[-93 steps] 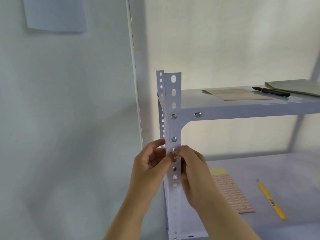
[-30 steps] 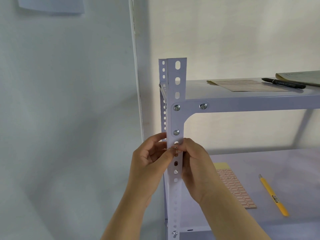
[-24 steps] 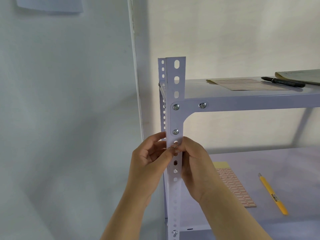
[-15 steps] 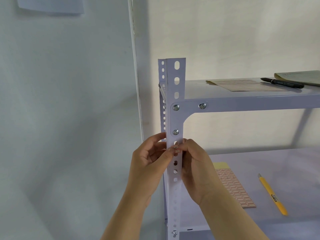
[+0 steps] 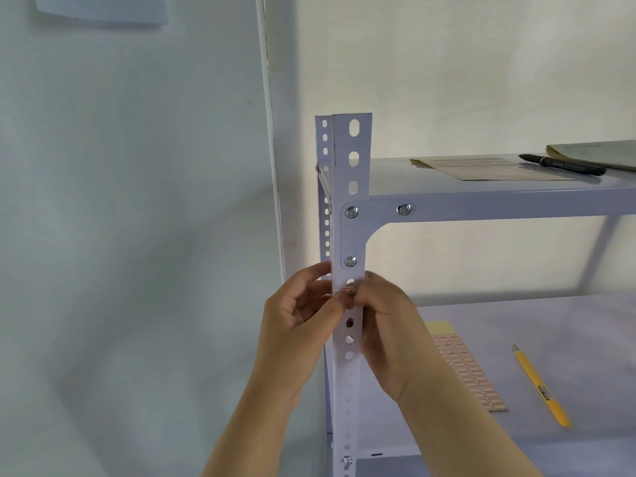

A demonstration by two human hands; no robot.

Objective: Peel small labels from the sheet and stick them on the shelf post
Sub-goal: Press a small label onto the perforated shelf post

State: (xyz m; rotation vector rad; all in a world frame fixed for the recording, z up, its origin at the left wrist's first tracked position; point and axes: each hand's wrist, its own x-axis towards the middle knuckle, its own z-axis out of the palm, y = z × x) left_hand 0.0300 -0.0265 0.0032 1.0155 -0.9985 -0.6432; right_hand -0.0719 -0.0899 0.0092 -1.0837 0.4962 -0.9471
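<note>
Hands first: left hand (image 5: 296, 325) and right hand (image 5: 389, 325) close in from either side of the shelf post (image 5: 351, 235), fingertips meeting on its front face just below the lowest bracket screw (image 5: 350, 260). Between them, a small pink-edged label (image 5: 350, 292), pinched and pressed against the post over one of its holes. Both hands together on that one label, neither carrying anything else as far as can be seen. Whether the label is fully stuck down or only being lined up: cannot tell, too small.

Progress, judged from this view: one label at the post, no others visible on the bare stretches above or below. Label sheet (image 5: 464, 370) on the lower shelf (image 5: 550, 325), just right of the right wrist, with many rows unpeeled. So probably early on, with most of the sticking left to do.

Room for moving: open wall (image 5: 120, 218) to the left of the post, nothing in the way of the left elbow. To the right, a clear gap between lower shelf and upper shelf (image 5: 499, 201), enough for the right hand to drop back to the sheet. Yellow craft knife (image 5: 540, 387) well apart from the sheet, further right; worth avoiding on the reach. On the upper shelf, papers (image 5: 488, 168), a black marker (image 5: 561, 165) and a notepad (image 5: 602, 156), well clear of the work. Sharp-looking post corner and upper shelf lip near the knuckles.
</note>
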